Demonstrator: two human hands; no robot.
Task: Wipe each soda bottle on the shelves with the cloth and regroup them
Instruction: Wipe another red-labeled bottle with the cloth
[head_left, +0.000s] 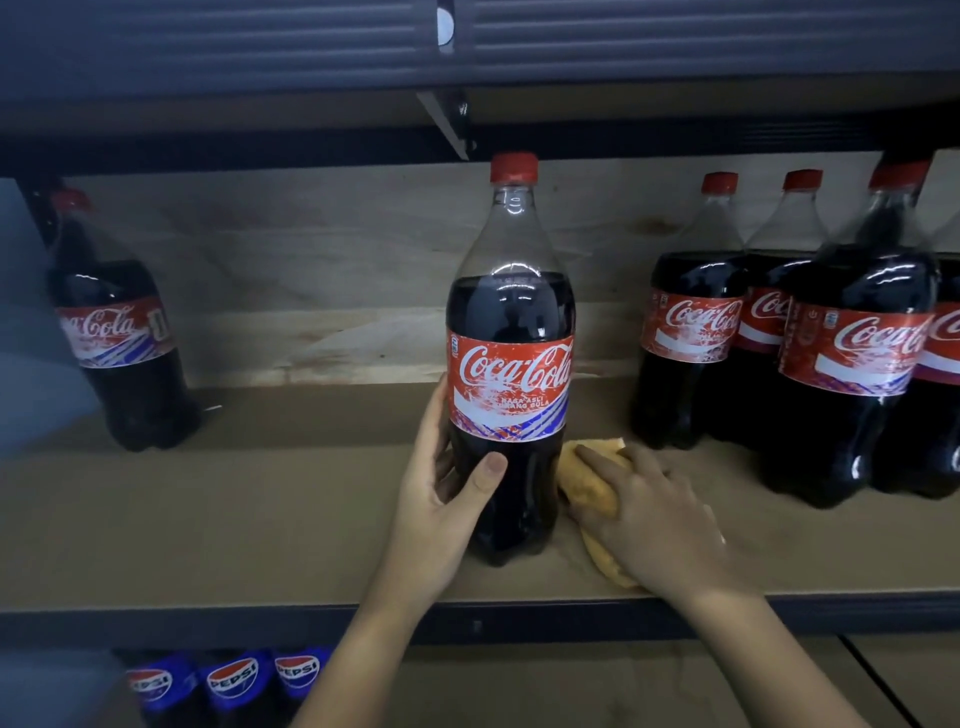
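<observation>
Shelf (260, 519): brown board with a dark front rail, plywood backing behind, the dark underside of another shelf above.

Item 1. Centre Coca-Cola bottle (511, 364): 1 unit, upright near the front edge of the shelf, red cap, red label, dark liquid up to the shoulder. The left hand (447, 488) grips its lower body, thumb curled across the front below the label, fingers wrapped round the left side and back.

Item 2. Cloth (592, 493): 1 unit, yellow-orange, bunched, lying on the shelf just right of the centre bottle's base and touching or almost touching it. The right hand (649, 514) rests on top of it, palm down, fingers curled over the bunched fabric and holding it against the board.

Item 3. Right group of Coca-Cola bottles (852, 353): at least 4 units visible, upright, packed together at the right end of the shelf, 3 red caps in view; the frame edge cuts the group, so the full count cannot be told.

Item 4. Left Coca-Cola bottle (119, 332): 1 unit, upright, alone at the far left, well apart from the others.

Item 5. Pepsi bottles (234, 680): 3 blue caps visible on the level below, side by side, at lower left.
</observation>
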